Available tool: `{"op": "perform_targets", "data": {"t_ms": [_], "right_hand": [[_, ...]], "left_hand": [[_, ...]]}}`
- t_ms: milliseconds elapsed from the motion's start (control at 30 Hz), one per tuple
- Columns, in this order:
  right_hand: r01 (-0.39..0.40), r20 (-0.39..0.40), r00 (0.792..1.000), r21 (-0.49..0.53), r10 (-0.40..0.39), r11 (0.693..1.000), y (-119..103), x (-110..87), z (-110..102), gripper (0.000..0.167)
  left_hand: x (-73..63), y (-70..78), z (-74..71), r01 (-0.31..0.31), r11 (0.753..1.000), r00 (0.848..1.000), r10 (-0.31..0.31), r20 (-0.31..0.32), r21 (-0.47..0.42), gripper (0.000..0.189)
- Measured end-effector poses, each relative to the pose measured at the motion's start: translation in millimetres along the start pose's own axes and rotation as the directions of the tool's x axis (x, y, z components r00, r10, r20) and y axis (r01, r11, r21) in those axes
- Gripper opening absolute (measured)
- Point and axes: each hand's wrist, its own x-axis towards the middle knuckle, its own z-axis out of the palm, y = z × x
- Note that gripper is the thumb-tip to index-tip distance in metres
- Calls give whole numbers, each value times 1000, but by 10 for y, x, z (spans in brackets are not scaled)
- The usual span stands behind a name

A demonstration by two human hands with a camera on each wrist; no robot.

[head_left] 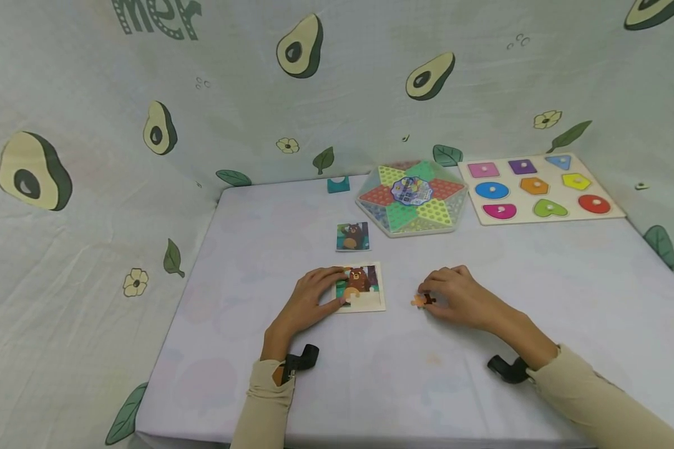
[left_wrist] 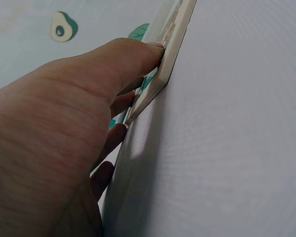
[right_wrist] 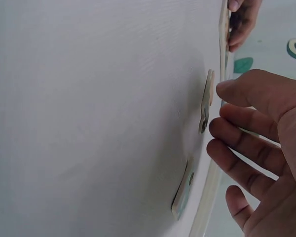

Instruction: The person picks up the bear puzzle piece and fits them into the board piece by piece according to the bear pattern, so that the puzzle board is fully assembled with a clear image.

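A square wooden jigsaw puzzle board (head_left: 375, 304) with a bear picture lies on the table, bare wood showing at its lower right. My left hand (head_left: 310, 299) rests along its left side, fingers reaching over the picture and thumb at the near corner; in the left wrist view the thumb (left_wrist: 148, 54) touches the board's edge. To the right, my right hand (head_left: 463, 300) hovers with loosely bent fingers just over an orange-and-brown puzzle piece (head_left: 421, 300). The right wrist view shows that piece (right_wrist: 206, 101) lying flat below thumb and fingertips, and a teal piece (right_wrist: 183, 190) farther along, hidden under the hand from above.
Beyond the board lies a small bear picture (head_left: 352, 237). Farther back are a teal piece (head_left: 338, 184), a hexagonal patterned game box (head_left: 393, 226) and a wooden shape board (head_left: 517, 215) with colored knobbed shapes. Avocado-print cloth (head_left: 359, 112) hangs behind the table.
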Motion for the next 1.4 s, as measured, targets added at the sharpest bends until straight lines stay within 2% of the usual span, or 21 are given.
{"op": "perform_targets", "data": {"t_ms": [233, 533, 767, 1000, 1400], "right_hand": [[-7, 26, 1000, -6, 7, 1000, 15, -21, 15, 26], [42, 0, 999, -22, -42, 999, 40, 26, 42, 28], [34, -6, 999, -25, -34, 999, 53, 21, 48, 28], [40, -32, 999, 1, -40, 999, 39, 34, 24, 28], [42, -28, 999, 33, -41, 999, -14, 159, -31, 30]], "left_hand": [[-4, -1, 6, -25, 1000, 999, 25, -33, -8, 54], [-6, 6, -8, 11, 1000, 1000, -11, 1, -6, 55], [-2, 20, -13, -13, 1000, 1000, 13, -15, -8, 55], [-3, 18, -14, -11, 1000, 1000, 11, -15, -9, 54], [-9, 12, -10, -9, 1000, 1000, 9, -16, -10, 54]]}}
